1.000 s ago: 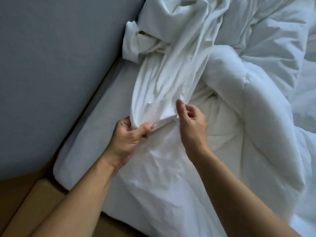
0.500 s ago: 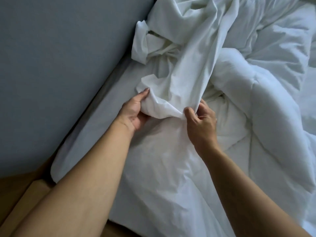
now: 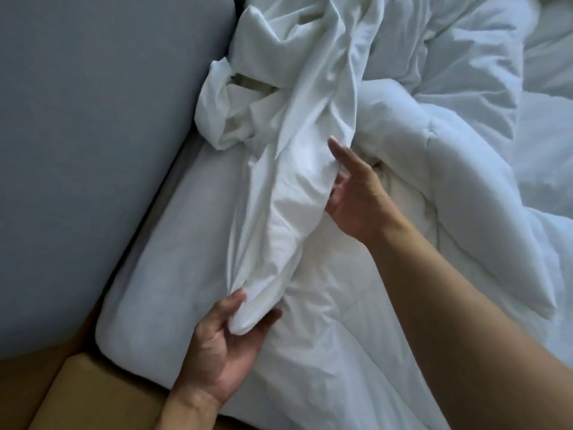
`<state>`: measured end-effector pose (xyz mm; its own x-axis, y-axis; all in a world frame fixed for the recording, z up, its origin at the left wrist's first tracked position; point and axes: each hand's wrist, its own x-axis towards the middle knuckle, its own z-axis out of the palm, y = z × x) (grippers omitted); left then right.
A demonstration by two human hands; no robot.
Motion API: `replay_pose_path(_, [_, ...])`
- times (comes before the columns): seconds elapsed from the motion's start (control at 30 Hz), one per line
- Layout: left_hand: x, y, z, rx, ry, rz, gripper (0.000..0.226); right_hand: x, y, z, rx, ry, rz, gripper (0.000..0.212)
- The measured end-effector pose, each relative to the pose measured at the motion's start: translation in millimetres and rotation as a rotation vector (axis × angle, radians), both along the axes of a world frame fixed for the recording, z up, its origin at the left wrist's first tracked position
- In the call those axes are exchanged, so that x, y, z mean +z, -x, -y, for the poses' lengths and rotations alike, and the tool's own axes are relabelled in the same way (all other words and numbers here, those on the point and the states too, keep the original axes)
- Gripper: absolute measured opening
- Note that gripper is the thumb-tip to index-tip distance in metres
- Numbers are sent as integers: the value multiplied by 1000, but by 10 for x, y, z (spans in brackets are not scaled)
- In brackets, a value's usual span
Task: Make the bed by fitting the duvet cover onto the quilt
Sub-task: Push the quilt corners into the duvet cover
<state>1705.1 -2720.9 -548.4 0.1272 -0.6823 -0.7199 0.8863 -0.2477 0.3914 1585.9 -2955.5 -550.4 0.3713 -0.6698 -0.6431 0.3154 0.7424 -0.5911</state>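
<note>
Because the left hand [image 3: 229,346] only pinches the bunched end of the duvet cover [image 3: 297,169] between thumb and curled fingers, that end could slip free if pulled hard, and the twisted length may snag. Beside it the right hand [image 3: 356,197] lies flat, fingers straight, against the fabric. White, creased and ropy, the cover trails over the puffy quilt [image 3: 465,169] near the grey headboard [image 3: 93,135].

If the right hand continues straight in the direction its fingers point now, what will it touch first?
The right hand points up and away, its fingers already lying against the bunched duvet cover. Going straight on, it would most likely slide along that fabric and meet more of its folds, though depth is hard to judge here.
</note>
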Motion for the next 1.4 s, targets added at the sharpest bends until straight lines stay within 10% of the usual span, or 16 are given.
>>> replay_pose_path(0.17, [-27, -457, 506, 15, 108, 102, 72, -122, -49, -58, 300, 61, -257, 20])
replay_pose_path(0.33, [-395, -824, 1064, 127, -190, 2, 48, -132, -79, -97, 365, 239, -549, 15])
replay_pose_path(0.53, [-395, -752, 1174, -171, 35, -28, 42, -143, -167, -552, 830, 1010, -1196, 82])
replay_pose_path(0.8, [-397, -955, -22, 199, -192, 493, 29, -276, -149, -714, 965, 1041, -1065, 107])
replay_pose_path(1.13, [-599, -1110, -181, -328, -424, 1396, 38, -477, -336, -620, 1072, 1010, -1168, 88])
replay_pose_path(1.27, [-520, -1223, -268, -215, -550, 1361, 53, -526, -304, -631, 1142, 947, -1163, 92])
replay_pose_path(1.4, [-486, -1178, -409, -805, -730, 1516, 61, -508, -205, -586, 1152, 752, -984, 78])
